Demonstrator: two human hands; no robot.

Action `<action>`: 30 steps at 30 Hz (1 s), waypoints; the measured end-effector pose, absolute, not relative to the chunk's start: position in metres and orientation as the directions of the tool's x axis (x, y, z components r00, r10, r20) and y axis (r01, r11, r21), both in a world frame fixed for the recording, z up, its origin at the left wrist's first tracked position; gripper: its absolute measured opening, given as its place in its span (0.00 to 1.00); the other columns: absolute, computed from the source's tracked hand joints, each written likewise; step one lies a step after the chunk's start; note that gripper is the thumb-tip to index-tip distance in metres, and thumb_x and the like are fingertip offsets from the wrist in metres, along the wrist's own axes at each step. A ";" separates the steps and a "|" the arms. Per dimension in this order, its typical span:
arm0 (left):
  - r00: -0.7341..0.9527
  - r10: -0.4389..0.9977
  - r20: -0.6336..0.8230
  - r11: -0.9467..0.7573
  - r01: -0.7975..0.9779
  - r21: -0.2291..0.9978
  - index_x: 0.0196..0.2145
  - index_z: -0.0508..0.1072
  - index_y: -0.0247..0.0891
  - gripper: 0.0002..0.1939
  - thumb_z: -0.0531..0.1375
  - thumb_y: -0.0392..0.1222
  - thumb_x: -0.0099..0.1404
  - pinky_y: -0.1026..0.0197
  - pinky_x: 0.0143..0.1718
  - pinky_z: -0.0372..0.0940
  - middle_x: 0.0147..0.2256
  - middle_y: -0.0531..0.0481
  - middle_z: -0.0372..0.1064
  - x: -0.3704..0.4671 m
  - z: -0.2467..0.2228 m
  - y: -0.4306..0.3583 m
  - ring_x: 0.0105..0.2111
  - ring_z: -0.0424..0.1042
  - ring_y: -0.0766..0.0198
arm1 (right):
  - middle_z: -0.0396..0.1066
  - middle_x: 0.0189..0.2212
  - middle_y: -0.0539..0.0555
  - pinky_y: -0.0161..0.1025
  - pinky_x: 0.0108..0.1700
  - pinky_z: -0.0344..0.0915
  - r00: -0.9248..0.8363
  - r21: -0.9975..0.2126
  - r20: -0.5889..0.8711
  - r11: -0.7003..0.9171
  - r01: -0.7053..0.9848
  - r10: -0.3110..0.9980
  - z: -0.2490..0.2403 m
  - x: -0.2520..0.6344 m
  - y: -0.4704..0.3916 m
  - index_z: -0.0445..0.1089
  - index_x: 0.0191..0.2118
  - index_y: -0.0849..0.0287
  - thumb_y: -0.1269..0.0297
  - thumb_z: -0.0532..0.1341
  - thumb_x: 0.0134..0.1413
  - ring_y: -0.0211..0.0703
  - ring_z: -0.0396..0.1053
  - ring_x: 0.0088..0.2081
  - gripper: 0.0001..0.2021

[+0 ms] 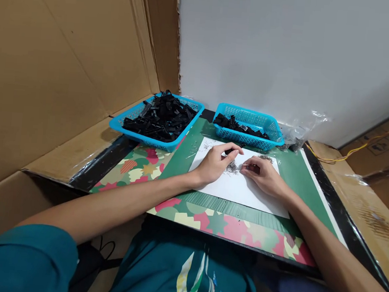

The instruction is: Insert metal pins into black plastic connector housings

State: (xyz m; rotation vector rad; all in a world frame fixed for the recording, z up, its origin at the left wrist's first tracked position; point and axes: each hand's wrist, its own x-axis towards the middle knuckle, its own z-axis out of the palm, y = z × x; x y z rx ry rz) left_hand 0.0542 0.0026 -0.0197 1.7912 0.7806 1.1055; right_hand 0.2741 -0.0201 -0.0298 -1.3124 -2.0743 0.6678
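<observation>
Over a white sheet (238,190), my left hand (212,162) is closed, with a small black plastic piece (230,152) between thumb and fingers. Just to its right, my right hand (263,174) pinches a small thin metal pin (245,165), too tiny to make out fully. A heap of tiny metal pins (232,168) lies on the sheet between the hands. Behind my right hand sits a second small heap of metal bits (266,158), partly hidden. More loose bits (208,145) are scattered at the sheet's far left corner.
A blue basket (140,137) heaped with black plastic pieces (164,118) stands at the back left. Another blue basket (249,141), holding fewer black pieces, is behind the sheet. Clear plastic bags (297,134) lie beside it. Cardboard (88,41) walls the left; a yellow cable (350,153) runs at right.
</observation>
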 end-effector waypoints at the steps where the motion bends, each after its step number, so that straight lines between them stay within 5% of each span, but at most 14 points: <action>1: 0.416 0.830 0.372 -0.433 0.059 0.900 0.45 0.79 0.36 0.16 0.57 0.49 0.76 0.63 0.30 0.60 0.41 0.47 0.76 0.055 -0.019 0.002 0.29 0.65 0.68 | 0.75 0.35 0.56 0.44 0.38 0.62 -0.330 -0.688 0.217 0.384 0.616 0.919 -0.030 0.275 -0.021 0.78 0.38 0.58 0.59 0.65 0.62 0.46 0.68 0.34 0.08; 9: 0.448 0.805 0.388 -0.472 0.088 0.877 0.44 0.79 0.36 0.14 0.56 0.46 0.77 0.62 0.35 0.63 0.42 0.46 0.77 0.056 -0.016 -0.001 0.35 0.69 0.65 | 0.73 0.35 0.55 0.44 0.40 0.63 -0.321 -0.671 0.245 0.399 0.625 0.915 -0.030 0.274 -0.018 0.80 0.44 0.58 0.63 0.67 0.60 0.47 0.68 0.36 0.08; 14: 0.454 0.812 0.366 -0.450 0.088 0.889 0.44 0.79 0.36 0.14 0.57 0.47 0.76 0.62 0.31 0.61 0.41 0.47 0.77 0.056 -0.018 0.002 0.31 0.67 0.66 | 0.71 0.34 0.54 0.42 0.38 0.61 -0.331 -0.675 0.223 0.391 0.626 0.917 -0.028 0.273 -0.018 0.78 0.37 0.57 0.65 0.65 0.61 0.45 0.66 0.34 0.04; 30: 0.457 0.825 0.333 -0.435 0.137 0.890 0.44 0.80 0.37 0.15 0.58 0.48 0.75 0.63 0.35 0.63 0.41 0.46 0.78 0.054 -0.015 0.004 0.37 0.71 0.63 | 0.74 0.35 0.55 0.42 0.39 0.62 -0.338 -0.739 0.214 0.378 0.558 0.916 -0.028 0.269 -0.016 0.77 0.37 0.58 0.60 0.65 0.62 0.44 0.67 0.35 0.07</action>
